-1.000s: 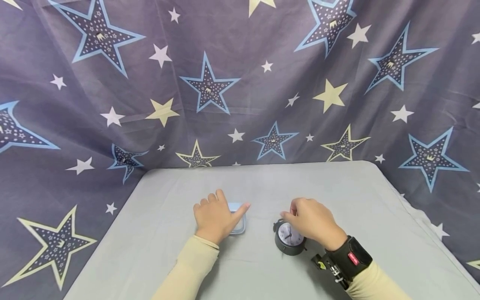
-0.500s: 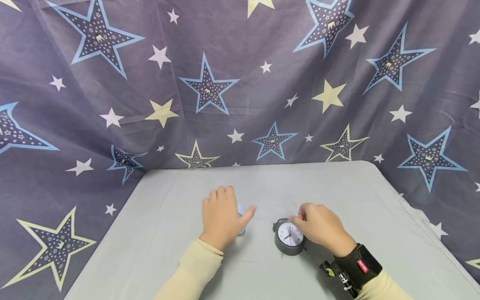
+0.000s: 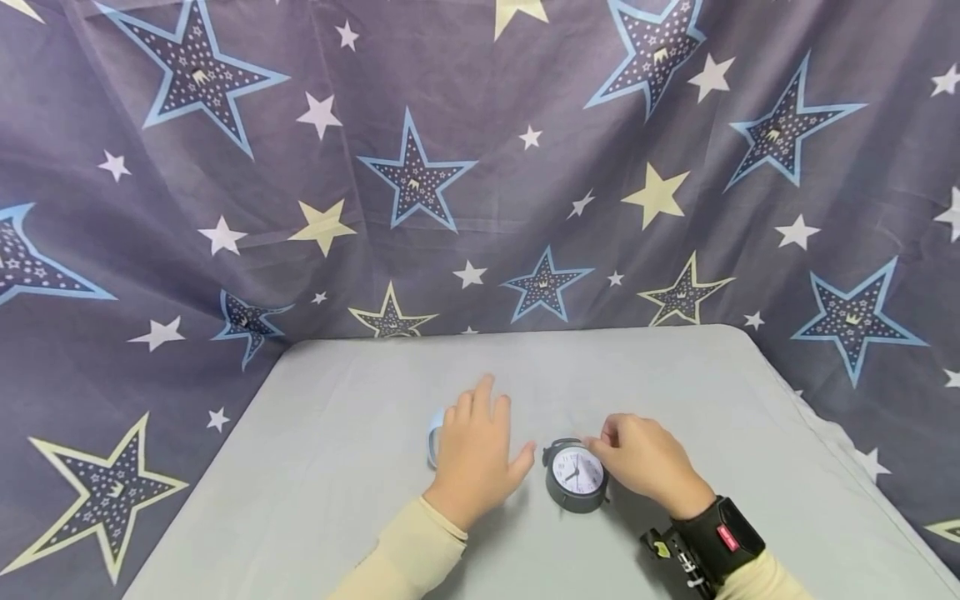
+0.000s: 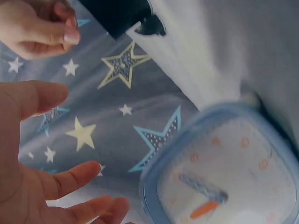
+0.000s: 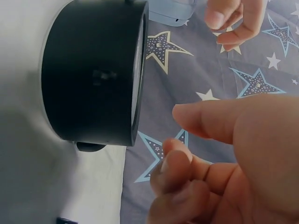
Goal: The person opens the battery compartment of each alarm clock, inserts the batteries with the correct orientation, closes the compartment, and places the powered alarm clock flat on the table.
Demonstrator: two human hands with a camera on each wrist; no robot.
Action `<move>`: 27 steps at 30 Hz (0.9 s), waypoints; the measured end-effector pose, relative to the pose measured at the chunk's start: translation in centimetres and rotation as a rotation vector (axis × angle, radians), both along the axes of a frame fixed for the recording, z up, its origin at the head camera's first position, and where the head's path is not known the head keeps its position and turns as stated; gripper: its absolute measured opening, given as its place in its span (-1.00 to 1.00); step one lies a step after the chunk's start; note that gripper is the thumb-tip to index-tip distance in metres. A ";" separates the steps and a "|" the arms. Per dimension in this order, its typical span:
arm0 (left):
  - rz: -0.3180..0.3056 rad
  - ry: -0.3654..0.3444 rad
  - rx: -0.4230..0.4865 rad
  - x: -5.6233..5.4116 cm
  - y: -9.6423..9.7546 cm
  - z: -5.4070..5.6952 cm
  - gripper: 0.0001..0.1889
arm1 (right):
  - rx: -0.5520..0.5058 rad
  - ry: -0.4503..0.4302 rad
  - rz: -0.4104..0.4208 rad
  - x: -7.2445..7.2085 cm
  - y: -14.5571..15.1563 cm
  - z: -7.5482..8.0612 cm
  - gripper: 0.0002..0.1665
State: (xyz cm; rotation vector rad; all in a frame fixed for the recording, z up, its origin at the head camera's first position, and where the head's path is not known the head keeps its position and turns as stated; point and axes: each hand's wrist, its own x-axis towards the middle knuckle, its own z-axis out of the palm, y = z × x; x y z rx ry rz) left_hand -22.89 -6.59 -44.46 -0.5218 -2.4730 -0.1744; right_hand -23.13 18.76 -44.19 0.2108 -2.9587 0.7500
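A round black alarm clock [image 3: 576, 477] with a white dial stands on the grey-covered table. Just right of its top is my right hand [image 3: 649, 460]. In the right wrist view its thumb and loosely bent fingers are apart, with nothing between them, beside the clock's dark casing [image 5: 88, 74]. My left hand [image 3: 480, 454] is spread over the table between the two clocks, its thumb towards the black one. Partly hidden behind it is a light-blue clock [image 3: 432, 440]. The left wrist view shows that clock's rounded square face [image 4: 233, 172] with orange numerals, apart from the fingers.
A grey cloth covers the table [image 3: 360, 392]. Behind it and at both sides hangs a dark curtain [image 3: 480, 192] printed with stars. A black strap [image 3: 718, 537] with a small camera is worn on the right wrist.
The left hand has moved rightward across the blue clock, from its left side to its right, and its fingers have spread. My right hand has drawn slightly right, off the black clock's top.
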 end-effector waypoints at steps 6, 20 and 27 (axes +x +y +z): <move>-0.056 -0.037 -0.030 0.7 1.0 -0.6 -0.37 | -0.024 -0.023 -0.007 0.0 0.0 -0.6 -0.63; -0.180 -0.110 -0.050 1.5 2.1 -1.7 -0.40 | -0.026 -0.060 -0.016 -0.3 0.1 -1.2 -0.71; -0.198 -0.120 -0.075 1.6 2.3 -1.8 -0.42 | -0.011 -0.066 -0.011 -0.2 0.3 -1.3 -0.68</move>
